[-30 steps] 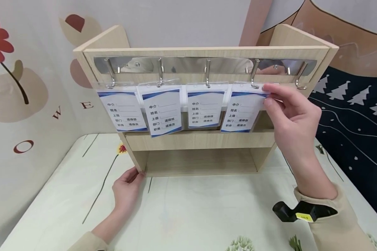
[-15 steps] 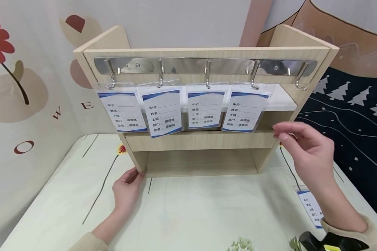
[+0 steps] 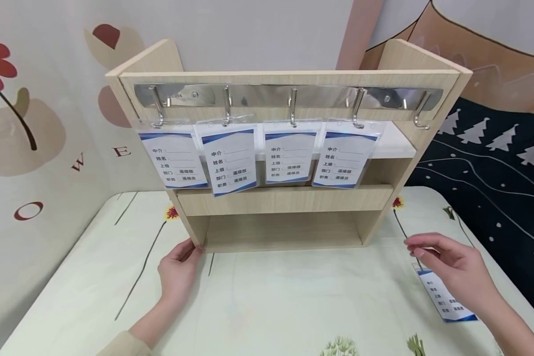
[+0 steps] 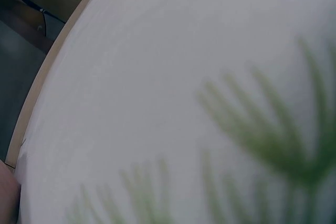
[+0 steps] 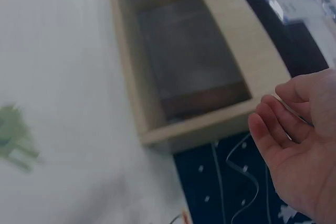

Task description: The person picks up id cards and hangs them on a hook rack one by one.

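My left hand [image 3: 178, 272] grips the lower left corner of a light wooden shelf unit [image 3: 285, 200]. My right hand [image 3: 456, 269], fingers loosely curled and holding nothing, hovers over the table at the right. Partly beneath it in the head view lies a badge card in a clear sleeve [image 3: 440, 299], white with blue bands. Several like badges hang from the metal hook rail [image 3: 258, 96], one per hook; the rightmost badge [image 3: 344, 158] is on the fourth hook. The fifth hook [image 3: 422, 111] is bare. The right wrist view shows the right hand [image 5: 299, 145] and the shelf's side.
A pale tablecloth [image 3: 293, 296] with printed plants covers the table. Behind stand a curtain with flower prints [image 3: 49, 123] and, at right, a dark blue cloth with white trees [image 3: 489, 188]. A white panel [image 3: 393, 141] lies behind the badges.
My right hand has left the fourth hanging badge and moved down and right to above the badge on the table. The left hand keeps its place at the shelf corner.
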A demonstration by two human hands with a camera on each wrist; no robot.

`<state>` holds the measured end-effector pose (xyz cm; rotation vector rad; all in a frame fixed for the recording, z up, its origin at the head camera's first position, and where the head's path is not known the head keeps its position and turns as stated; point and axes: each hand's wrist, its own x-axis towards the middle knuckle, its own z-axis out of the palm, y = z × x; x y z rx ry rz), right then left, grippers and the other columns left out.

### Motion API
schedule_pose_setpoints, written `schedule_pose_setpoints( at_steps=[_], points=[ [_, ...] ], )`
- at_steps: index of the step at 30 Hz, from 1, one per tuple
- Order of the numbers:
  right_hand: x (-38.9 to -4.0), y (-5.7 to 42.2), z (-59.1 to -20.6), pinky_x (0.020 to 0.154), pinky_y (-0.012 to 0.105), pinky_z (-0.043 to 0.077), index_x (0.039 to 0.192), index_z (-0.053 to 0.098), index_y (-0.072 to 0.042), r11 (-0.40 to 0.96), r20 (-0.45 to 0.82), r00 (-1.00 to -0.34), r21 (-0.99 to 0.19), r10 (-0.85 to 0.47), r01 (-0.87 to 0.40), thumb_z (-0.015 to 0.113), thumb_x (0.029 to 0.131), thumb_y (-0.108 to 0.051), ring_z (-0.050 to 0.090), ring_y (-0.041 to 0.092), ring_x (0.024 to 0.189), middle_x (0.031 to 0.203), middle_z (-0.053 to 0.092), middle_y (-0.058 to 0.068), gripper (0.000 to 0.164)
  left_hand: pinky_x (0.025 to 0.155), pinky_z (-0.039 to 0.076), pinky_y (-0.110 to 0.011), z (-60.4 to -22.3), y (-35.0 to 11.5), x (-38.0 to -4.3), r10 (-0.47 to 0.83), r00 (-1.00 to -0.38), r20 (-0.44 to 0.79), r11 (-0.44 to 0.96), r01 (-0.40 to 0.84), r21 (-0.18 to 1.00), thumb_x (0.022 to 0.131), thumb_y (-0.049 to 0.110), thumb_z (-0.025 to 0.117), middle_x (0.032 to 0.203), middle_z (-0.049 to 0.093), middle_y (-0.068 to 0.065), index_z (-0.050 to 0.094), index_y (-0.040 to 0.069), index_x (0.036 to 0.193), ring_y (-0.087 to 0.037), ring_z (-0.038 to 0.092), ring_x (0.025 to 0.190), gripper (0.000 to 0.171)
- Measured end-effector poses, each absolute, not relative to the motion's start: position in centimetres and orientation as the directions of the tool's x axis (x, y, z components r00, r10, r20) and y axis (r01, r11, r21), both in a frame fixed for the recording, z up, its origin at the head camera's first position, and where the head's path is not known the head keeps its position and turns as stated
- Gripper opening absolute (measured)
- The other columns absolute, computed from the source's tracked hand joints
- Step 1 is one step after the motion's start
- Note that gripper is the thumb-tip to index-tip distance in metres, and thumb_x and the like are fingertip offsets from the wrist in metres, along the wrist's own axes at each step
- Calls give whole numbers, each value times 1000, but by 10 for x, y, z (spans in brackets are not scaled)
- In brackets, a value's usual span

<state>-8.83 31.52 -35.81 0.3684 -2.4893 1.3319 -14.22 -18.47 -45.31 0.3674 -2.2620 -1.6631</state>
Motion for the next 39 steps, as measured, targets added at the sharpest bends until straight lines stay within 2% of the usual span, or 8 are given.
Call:
schedule_pose_setpoints(
  at_steps=[10, 21, 24, 26, 30, 31, 36, 39],
  points=[
    [-77, 359, -395, 78, 3, 48, 122, 67, 5, 675, 213, -977, -719, -9, -163, 67, 98, 1, 58, -15, 100, 109, 68, -25, 24, 82, 49, -5, -454, -185, -141, -372, -923, 96, 303, -23, 953, 99, 7, 67, 127, 68, -21, 68, -2, 129, 17, 59, 91, 32],
    [-85, 379, -413, 76, 2, 46, 118, 68, 8, 714, 258, -965, -670, -37, -206, 67, 94, 9, 53, -20, 100, 107, 66, -28, 25, 82, 50, -6, -454, -186, -141, -375, -921, 102, 299, -17, 954, 99, 6, 67, 126, 68, -22, 68, -3, 129, 16, 59, 90, 32],
    [-87, 386, -417, 74, 3, 47, 120, 68, 6, 750, 222, -975, -639, -30, -169, 69, 94, 6, 49, -23, 99, 108, 69, -22, 26, 82, 50, -6, -454, -186, -141, -372, -923, 97, 299, -20, 954, 99, 6, 67, 127, 68, -22, 68, -2, 129, 16, 60, 91, 32],
    [-89, 390, -419, 72, 5, 49, 123, 68, 5, 773, 179, -984, -621, -23, -131, 70, 94, 3, 49, -23, 96, 111, 73, -9, 29, 82, 50, -6, -454, -186, -142, -373, -923, 96, 299, -22, 954, 99, 6, 67, 127, 68, -22, 68, -2, 129, 16, 60, 91, 32],
    [-95, 400, -421, 69, 9, 51, 128, 65, 5, 821, 76, -997, -569, -2, -45, 74, 91, -1, 55, -15, 89, 119, 69, 22, 39, 82, 51, -7, -454, -186, -142, -376, -921, 99, 291, -16, 956, 98, 5, 67, 127, 68, -22, 68, -3, 129, 16, 60, 91, 32],
    [-97, 402, -422, 69, 10, 51, 129, 64, 5, 828, 53, -999, -559, -1, -30, 75, 90, -1, 57, -11, 88, 121, 67, 26, 42, 82, 51, -7, -454, -185, -142, -377, -921, 99, 288, -15, 957, 98, 4, 67, 127, 68, -22, 68, -3, 129, 16, 60, 90, 32],
    [-108, 408, -423, 70, 12, 51, 134, 60, 7, 858, -63, -998, -513, -24, 12, 78, 88, -8, 64, 19, 99, 130, 61, 30, 52, 82, 51, -7, -454, -186, -141, -375, -922, 96, 287, -17, 958, 98, 4, 67, 127, 68, -23, 67, -3, 130, 16, 60, 90, 32],
    [-113, 410, -424, 70, 14, 50, 135, 60, 6, 877, -101, -994, -480, -47, 7, 81, 87, -13, 62, 28, 101, 130, 61, 29, 56, 82, 51, -7, -453, -186, -142, -378, -921, 97, 291, -18, 957, 98, 3, 67, 126, 68, -22, 67, -3, 130, 16, 60, 90, 32]
  ],
)
